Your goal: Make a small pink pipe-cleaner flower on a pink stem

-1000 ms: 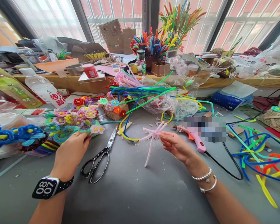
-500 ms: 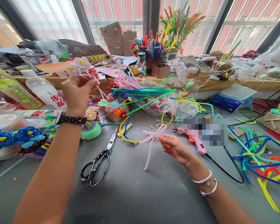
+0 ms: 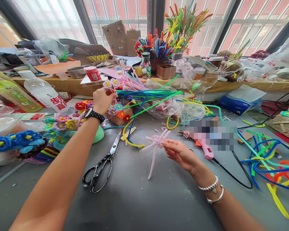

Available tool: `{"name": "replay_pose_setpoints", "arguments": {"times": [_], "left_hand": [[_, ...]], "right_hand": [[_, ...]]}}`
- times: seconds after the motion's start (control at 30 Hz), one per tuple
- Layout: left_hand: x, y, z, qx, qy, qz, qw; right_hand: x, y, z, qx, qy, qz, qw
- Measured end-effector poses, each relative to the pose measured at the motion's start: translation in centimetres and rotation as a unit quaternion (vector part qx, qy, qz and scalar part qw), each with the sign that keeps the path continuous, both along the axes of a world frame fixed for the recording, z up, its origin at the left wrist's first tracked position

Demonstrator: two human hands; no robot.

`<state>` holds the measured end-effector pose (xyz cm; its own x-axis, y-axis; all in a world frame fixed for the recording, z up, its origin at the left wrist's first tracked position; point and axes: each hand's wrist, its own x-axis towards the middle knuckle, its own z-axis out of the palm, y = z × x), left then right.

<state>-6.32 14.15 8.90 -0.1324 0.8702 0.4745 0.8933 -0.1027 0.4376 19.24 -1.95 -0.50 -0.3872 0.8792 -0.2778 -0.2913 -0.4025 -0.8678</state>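
Note:
Between the fingertips of my right hand [image 3: 180,155] is a pale pink pipe cleaner piece [image 3: 154,142], with several short arms spread out and one longer stem hanging down. My left hand [image 3: 104,100] is closed in a pinch on pale pink pipe cleaner flowers [image 3: 111,83] with yellow centres, held over a small woven basket [image 3: 116,119]. Small coloured flowers [image 3: 120,113] sit at this basket. Black-handled scissors [image 3: 103,163] lie on the grey table [image 3: 144,205] between my arms. A pink glue gun [image 3: 205,148] rests beyond my right hand, partly blurred out.
Green and blue pipe cleaners [image 3: 149,93] lie on plastic bags behind my hands. Loose coloured ones [image 3: 267,160] tangle at the right, near a blue tissue pack [image 3: 240,100]. Bottles [image 3: 44,91] stand at the left. A cluttered shelf [image 3: 132,84] runs along the windows.
My left hand has moved right and slightly down with the pale pink flowers, from beside the shelf to over the woven basket. My right hand is nearly still, holding the same piece.

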Motion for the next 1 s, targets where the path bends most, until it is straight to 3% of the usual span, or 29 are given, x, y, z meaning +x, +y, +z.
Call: {"name": "replay_pose_setpoints", "arguments": {"times": [0.3,0.5,0.7,0.9,1.0], "left_hand": [[0.0,-0.5,-0.9,-0.018,0.059,0.073,0.995],[-0.4,-1.0,-0.9,-0.025,0.061,0.051,0.997],[-0.8,-0.5,-1.6,-0.026,-0.012,0.046,0.999],[-1.4,-0.2,-2.0,-0.032,0.084,0.066,0.994],[-1.4,0.0,-2.0,-0.06,0.08,0.06,0.993]], "right_hand": [[-0.1,0.1,-0.2,0.001,0.012,0.001,1.0],[-0.1,0.0,-0.1,0.002,0.01,0.001,1.0],[-0.1,0.0,0.0,0.002,0.008,0.003,1.0],[-0.1,0.0,0.0,0.004,0.009,0.001,1.0],[-0.1,0.0,0.1,0.002,0.011,-0.002,1.0]]}}
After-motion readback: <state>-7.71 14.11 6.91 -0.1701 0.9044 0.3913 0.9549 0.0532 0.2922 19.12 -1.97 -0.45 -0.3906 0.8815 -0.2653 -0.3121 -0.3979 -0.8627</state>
